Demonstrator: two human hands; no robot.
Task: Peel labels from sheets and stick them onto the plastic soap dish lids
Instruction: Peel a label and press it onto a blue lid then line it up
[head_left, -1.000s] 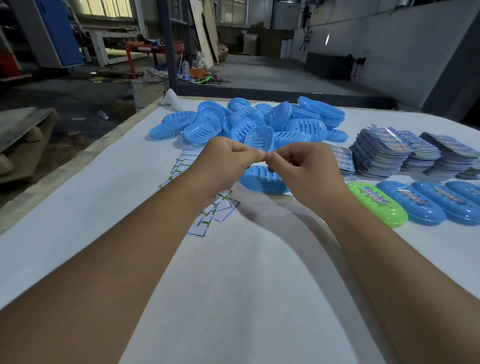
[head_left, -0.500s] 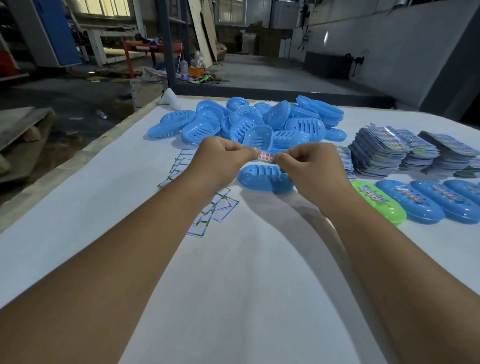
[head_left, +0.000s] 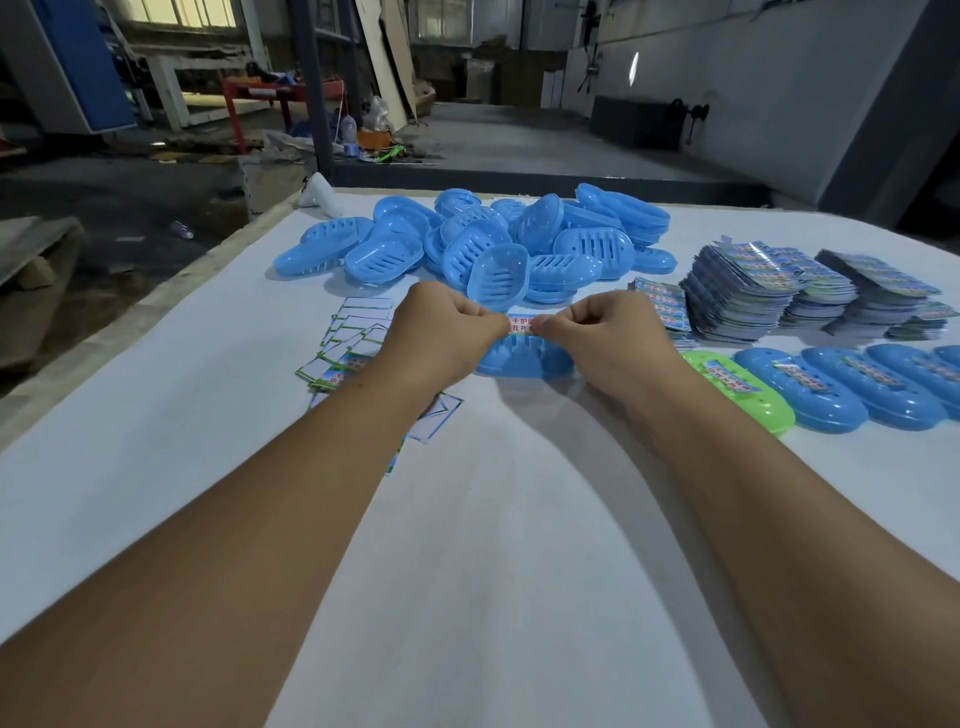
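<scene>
A small label with red print is stretched between my left hand and my right hand, each pinching one end. It hangs just above a blue soap dish lid lying on the white table. My hands hide the lid's two ends. A pile of blue lids lies behind it. Stacks of label sheets stand at the right.
Peeled backing papers are scattered left of my left hand. A green labelled lid and several blue labelled lids lie in a row at the right. The table's left edge drops to a cluttered workshop floor.
My hands have moved apart and lowered, drawing the label out flat between them, close over the blue lid.
</scene>
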